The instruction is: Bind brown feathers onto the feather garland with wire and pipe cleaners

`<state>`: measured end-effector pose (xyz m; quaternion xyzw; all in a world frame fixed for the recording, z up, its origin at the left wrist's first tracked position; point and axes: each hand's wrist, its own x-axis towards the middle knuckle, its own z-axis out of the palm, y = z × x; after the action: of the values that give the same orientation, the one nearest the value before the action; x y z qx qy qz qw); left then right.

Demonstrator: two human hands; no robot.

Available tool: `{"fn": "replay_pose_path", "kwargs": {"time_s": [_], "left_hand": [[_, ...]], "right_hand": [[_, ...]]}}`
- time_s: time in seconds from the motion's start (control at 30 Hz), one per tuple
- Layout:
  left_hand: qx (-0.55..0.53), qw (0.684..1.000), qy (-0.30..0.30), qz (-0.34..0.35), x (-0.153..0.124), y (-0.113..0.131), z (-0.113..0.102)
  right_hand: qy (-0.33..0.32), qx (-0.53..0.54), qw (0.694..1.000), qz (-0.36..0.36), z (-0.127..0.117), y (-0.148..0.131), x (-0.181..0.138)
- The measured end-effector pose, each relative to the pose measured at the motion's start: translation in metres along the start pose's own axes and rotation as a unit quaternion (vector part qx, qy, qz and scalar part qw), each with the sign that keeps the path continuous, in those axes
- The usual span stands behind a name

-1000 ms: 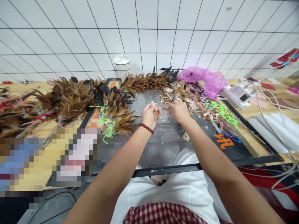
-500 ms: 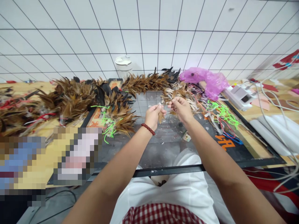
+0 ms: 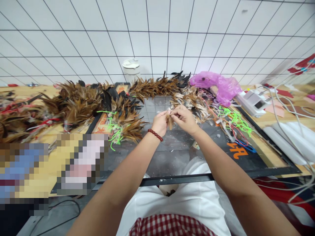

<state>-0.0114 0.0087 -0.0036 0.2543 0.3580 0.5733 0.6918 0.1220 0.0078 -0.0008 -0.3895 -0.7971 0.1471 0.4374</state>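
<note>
The left hand (image 3: 159,123) and the right hand (image 3: 186,118) were brought together above the far half of the dark mat (image 3: 172,157), fingertips touching. A small brown feather (image 3: 169,122) was pinched between them, with both hands closed on its upper end and its tip hanging down. A red bead bracelet (image 3: 155,135) was worn on the left wrist.

Taken from the hands, a pale feather heap (image 3: 194,101) was seen just beside them at 1 o'clock, on the mat's far right corner. A long row of brown feathers (image 3: 155,87) was laid at 12 o'clock along the mat's far edge. A feather bundle tied with green cord (image 3: 124,123) was placed at 9 o'clock, and a larger pile of brown feathers (image 3: 73,105) was spread beyond it. A white lidded cup (image 3: 131,67) was stood against the tiled wall at 11 o'clock. A purple plastic bag (image 3: 216,83) was found at 2 o'clock, with loose green cords (image 3: 233,118) at 3 o'clock and a white device (image 3: 253,100) farther out.
</note>
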Motion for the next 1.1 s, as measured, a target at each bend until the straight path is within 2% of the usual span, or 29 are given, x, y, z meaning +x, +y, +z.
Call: {"fn": "replay_pose_path", "kwargs": {"time_s": [0.1, 0.17, 0.27, 0.4, 0.5, 0.67, 0.83, 0.97, 1.1], "left_hand": [[-0.007, 1.000, 0.003, 0.003, 0.000, 0.000, 0.000], [-0.018, 1.000, 0.009, 0.009, 0.000, 0.000, 0.001], [-0.025, 0.999, 0.033, 0.021, -0.001, -0.002, 0.003], [-0.024, 0.998, 0.055, 0.030, -0.001, -0.004, 0.005], [-0.008, 0.998, 0.050, 0.042, -0.001, -0.006, 0.004], [0.048, 0.997, 0.024, 0.062, -0.002, -0.010, 0.004], [0.108, 0.992, 0.000, 0.060, -0.006, -0.009, 0.004], [0.113, 0.992, -0.023, 0.051, -0.007, -0.008, 0.003], [0.099, 0.994, -0.023, 0.034, -0.008, -0.005, 0.004]], "right_hand": [[-0.008, -0.017, 0.999, -0.027, -0.001, -0.001, -0.001], [0.007, 0.005, 1.000, -0.019, 0.000, 0.001, -0.003], [0.039, 0.071, 0.996, 0.025, 0.005, 0.005, -0.004], [0.074, 0.174, 0.976, 0.111, 0.010, 0.007, -0.003], [0.087, 0.217, 0.962, 0.143, 0.009, 0.004, 0.000], [0.054, 0.244, 0.959, 0.136, 0.003, -0.003, 0.002], [0.083, 0.238, 0.954, 0.163, -0.001, -0.002, 0.002], [0.084, 0.256, 0.948, 0.170, 0.000, 0.004, 0.002], [0.095, 0.302, 0.926, 0.205, -0.001, 0.007, 0.003]]}}
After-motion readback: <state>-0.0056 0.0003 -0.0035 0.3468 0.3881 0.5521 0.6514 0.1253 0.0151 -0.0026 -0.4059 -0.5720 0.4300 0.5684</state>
